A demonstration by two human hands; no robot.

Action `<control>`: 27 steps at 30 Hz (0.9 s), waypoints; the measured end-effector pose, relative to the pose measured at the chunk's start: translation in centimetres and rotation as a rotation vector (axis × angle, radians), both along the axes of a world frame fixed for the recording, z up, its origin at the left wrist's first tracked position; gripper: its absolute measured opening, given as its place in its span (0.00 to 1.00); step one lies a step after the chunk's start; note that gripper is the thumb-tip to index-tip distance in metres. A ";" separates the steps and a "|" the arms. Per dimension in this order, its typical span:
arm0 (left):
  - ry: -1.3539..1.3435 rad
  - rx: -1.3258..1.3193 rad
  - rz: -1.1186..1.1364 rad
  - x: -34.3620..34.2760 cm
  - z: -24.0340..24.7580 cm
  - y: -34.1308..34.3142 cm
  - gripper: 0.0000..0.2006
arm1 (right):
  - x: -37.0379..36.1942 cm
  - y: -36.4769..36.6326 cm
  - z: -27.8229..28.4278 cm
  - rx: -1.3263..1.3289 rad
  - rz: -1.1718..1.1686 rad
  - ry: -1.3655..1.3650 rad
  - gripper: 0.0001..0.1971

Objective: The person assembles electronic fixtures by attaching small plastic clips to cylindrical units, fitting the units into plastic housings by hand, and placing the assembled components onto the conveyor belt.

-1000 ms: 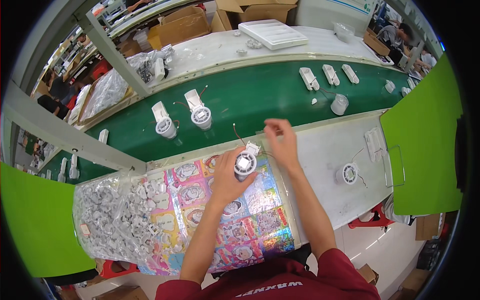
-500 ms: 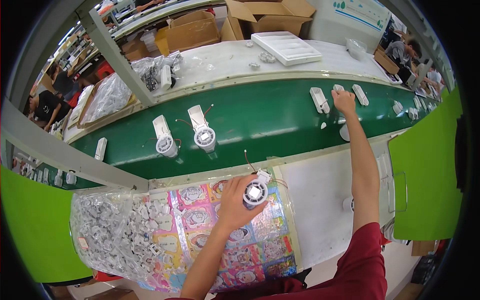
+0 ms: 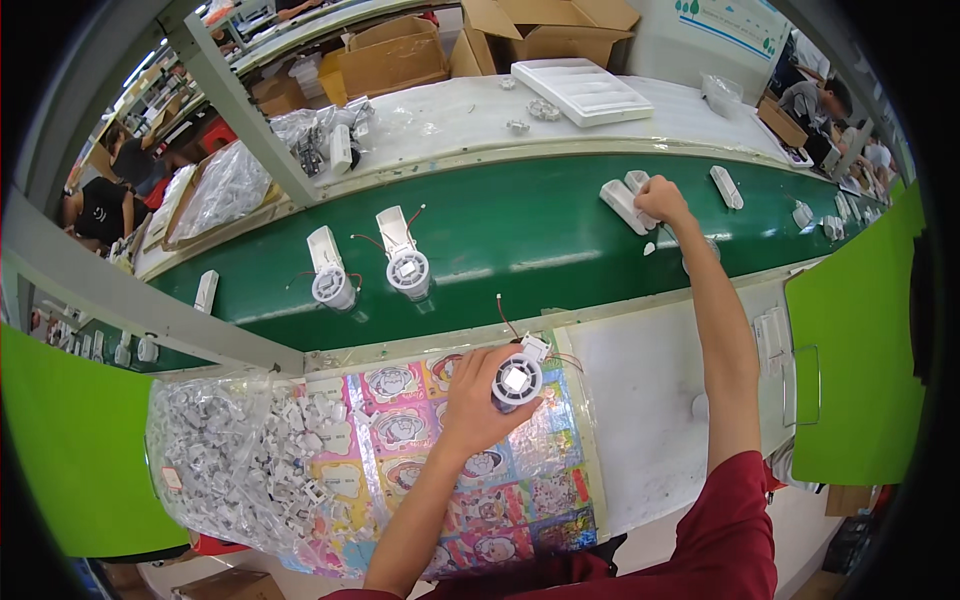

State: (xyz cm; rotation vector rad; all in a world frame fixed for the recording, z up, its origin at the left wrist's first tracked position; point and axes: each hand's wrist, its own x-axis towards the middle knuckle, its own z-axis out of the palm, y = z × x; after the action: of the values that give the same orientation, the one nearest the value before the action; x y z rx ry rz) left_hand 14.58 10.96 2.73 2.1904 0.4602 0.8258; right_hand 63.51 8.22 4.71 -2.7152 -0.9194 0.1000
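Here, left hand (image 3: 482, 398) gripping white round-faced unit (image 3: 517, 380), right hand (image 3: 663, 201) pinching white casing (image 3: 635, 179), green belt (image 3: 510, 225) beneath.

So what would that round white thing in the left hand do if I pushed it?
The round white thing might roll if tipped, since its rim is circular. Its thin wires would probably flop. Its plastic-looking body seems stiff.

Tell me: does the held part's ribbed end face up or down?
Up: the white part in the left hand shows this end plainly.
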 end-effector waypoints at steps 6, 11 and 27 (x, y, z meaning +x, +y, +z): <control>-0.038 -0.097 0.042 -0.5 -1.2 -0.2 0.34 | -12.4 -0.7 3.7 -0.004 0.316 -0.048 0.08; -0.329 -0.320 0.305 -1.5 -1.5 0.3 0.33 | -25.7 -6.5 5.2 0.076 0.757 -0.193 0.05; -0.414 0.394 0.123 -2.8 3.9 -10.2 0.36 | -44.3 -21.1 5.0 0.997 0.306 0.970 0.29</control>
State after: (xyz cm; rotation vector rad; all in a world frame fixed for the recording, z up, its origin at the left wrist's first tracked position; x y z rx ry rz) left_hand 11.78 0.80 6.59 2.2645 0.2391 1.5037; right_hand 19.18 -12.88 9.73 -1.3253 -0.7379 0.7163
